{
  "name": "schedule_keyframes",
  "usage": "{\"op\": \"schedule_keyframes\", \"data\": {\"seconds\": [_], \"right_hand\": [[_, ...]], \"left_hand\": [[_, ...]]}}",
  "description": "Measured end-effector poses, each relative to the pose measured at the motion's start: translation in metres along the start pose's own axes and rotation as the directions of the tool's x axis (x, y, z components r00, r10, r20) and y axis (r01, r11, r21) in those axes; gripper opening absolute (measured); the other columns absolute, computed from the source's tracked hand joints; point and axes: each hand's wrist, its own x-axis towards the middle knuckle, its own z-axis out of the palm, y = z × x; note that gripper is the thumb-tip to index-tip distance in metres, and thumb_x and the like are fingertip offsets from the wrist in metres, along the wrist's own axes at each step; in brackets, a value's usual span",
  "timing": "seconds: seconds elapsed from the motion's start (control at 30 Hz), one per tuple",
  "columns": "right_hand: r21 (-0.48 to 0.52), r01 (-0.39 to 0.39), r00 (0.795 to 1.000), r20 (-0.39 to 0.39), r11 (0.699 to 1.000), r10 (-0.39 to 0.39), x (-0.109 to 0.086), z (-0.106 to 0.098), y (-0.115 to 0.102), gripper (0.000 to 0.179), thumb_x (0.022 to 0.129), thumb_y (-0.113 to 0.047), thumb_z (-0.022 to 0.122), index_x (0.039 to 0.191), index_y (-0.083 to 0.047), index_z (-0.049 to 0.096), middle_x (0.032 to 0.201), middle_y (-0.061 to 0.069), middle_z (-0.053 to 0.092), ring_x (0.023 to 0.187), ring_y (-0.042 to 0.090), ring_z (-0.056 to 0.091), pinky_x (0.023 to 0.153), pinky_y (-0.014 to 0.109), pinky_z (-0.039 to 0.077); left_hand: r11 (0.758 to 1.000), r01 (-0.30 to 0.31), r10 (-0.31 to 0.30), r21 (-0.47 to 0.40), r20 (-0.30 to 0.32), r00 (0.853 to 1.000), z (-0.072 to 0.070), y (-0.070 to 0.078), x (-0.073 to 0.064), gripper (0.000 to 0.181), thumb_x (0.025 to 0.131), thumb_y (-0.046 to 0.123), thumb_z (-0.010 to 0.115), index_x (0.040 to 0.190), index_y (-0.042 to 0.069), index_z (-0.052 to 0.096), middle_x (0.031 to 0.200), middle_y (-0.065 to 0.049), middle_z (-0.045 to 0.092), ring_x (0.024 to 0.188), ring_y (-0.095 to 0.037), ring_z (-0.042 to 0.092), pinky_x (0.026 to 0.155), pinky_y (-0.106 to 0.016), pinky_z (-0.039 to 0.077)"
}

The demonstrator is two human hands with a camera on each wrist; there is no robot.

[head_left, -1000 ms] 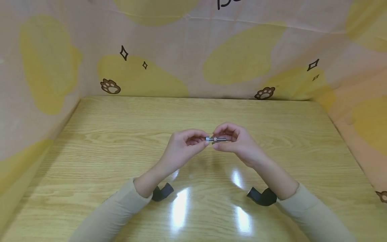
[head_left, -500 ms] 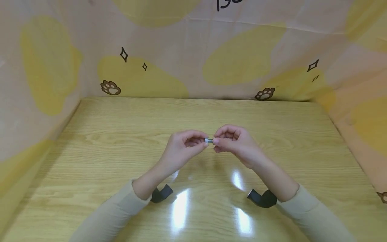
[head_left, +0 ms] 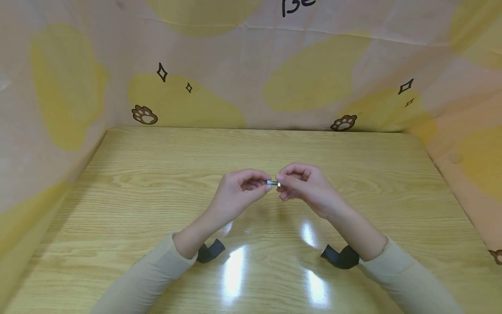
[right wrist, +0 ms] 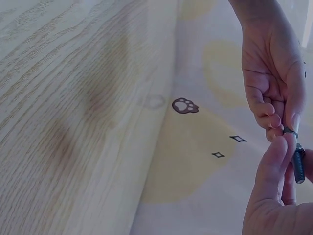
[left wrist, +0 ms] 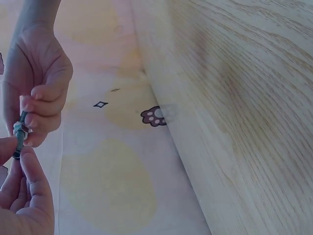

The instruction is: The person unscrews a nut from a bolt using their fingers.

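A metal bolt (head_left: 273, 182) lies roughly level between both hands above the table, with a hex nut (head_left: 279, 185) around its shank. The thumb and fingertips of my left hand (head_left: 237, 188) pinch the bolt at its head end. My right hand (head_left: 310, 188) has its thumb and index finger at the nut, pinching it. From the head, the bolt's threaded end is hidden behind the right thumb. That threaded end (right wrist: 299, 171) shows in the right wrist view, sticking out past the nut. In the left wrist view the nut (left wrist: 20, 130) sits partway along the shank.
A wood-grain table (head_left: 176, 152) spreads beneath the hands, with bright light reflections on its front part. Patterned cloth (head_left: 243, 65) stands along the back and both sides. Black wrist mounts (head_left: 341, 257) stick out from under the sleeves.
My right thumb has come down over the bolt's threaded end, then shifted up a little, uncovering the nut. The left hand keeps its pinch on the bolt and has barely moved.
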Motion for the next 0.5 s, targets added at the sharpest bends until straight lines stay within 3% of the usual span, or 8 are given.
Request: {"op": "schedule_keyframes", "data": {"seconds": [0.27, 0.5], "right_hand": [[-0.08, 0.076, 0.997, 0.011, 0.994, -0.076, -0.003, -0.0021, -0.002, 0.022, 0.078, 0.008, 0.066, 0.094, -0.008, 0.062, 0.092, 0.005, 0.062, 0.082, 0.014, 0.063, 0.076, 0.029, 0.055], [-0.102, 0.038, 0.999, 0.031, 0.994, -0.035, -0.004, -0.0009, -0.003, 0.013, 0.093, -0.009, 0.054, 0.101, 0.0, 0.056, 0.087, 0.007, 0.063, 0.074, 0.016, 0.064, 0.074, 0.034, 0.056]], "left_hand": [[1.0, -0.008, 0.008, -0.002, 0.004, 1.0, -0.0002, 0.0014, -0.0001, 0.014, 0.086, 0.004, 0.065, 0.098, -0.002, 0.066, 0.088, -0.008, 0.066, 0.077, -0.016, 0.061, 0.072, -0.029, 0.055], [1.0, -0.021, 0.021, -0.003, -0.004, 1.0, 0.0011, 0.0029, -0.0003, 0.014, 0.085, 0.003, 0.066, 0.098, -0.002, 0.067, 0.089, -0.008, 0.066, 0.077, -0.015, 0.061, 0.073, -0.029, 0.055]]}}
